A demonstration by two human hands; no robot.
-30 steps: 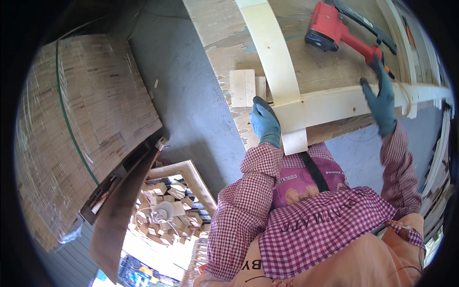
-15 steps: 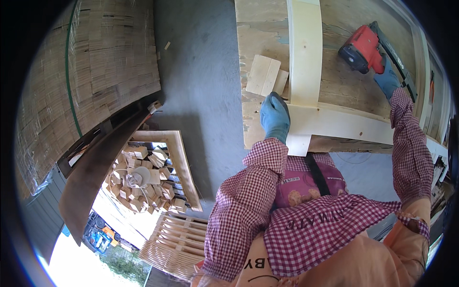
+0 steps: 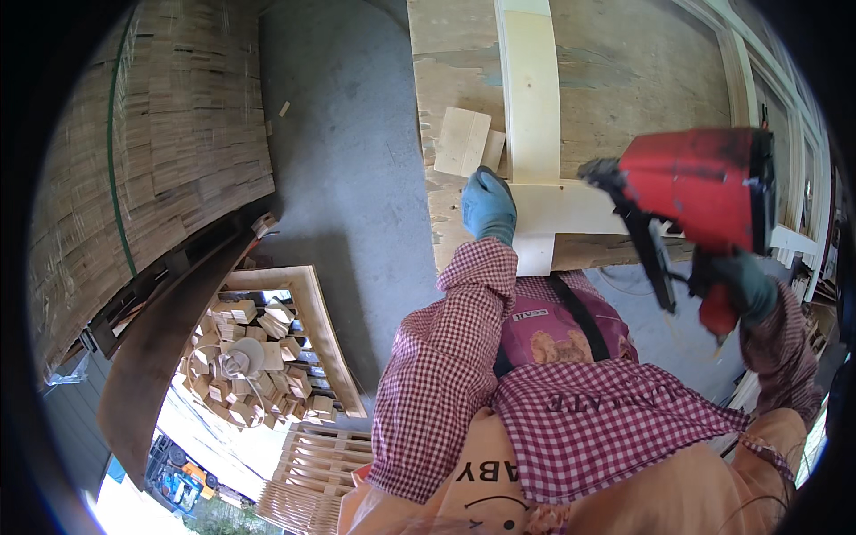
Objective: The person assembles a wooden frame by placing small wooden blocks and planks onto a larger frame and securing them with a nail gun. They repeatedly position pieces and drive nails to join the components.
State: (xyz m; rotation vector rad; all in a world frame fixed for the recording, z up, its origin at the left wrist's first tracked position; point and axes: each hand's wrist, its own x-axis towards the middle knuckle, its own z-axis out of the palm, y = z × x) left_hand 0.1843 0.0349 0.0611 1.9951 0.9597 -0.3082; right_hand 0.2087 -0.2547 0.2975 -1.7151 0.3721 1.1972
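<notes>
My left hand (image 3: 489, 207), in a blue glove with a dark fingertip area, is closed around the left end of the pale near board (image 3: 575, 209). There this board meets a lengthwise pale board (image 3: 532, 98) at a corner. Raised to the right is a red nail gun (image 3: 700, 183) with a black magazine and nose. My gloved right hand (image 3: 747, 283) grips its handle. The nose points left, above the near board and apart from it. Two small wood blocks (image 3: 463, 141) lie just beyond my left hand on the worn plywood table (image 3: 615, 89).
At the left, a wrapped stack of wood pieces (image 3: 192, 116) stands beside a long brown panel (image 3: 160, 357). A wood-framed bin (image 3: 334, 339) holds several cut blocks. Slatted pallets (image 3: 308, 473) lie lower left. More pale frame boards (image 3: 740, 76) run along the right.
My right hand has lifted the nail gun off the table's far right and brought it nearer, its nose now turned left. My left hand stays at the board's corner; the whole view has shifted slightly.
</notes>
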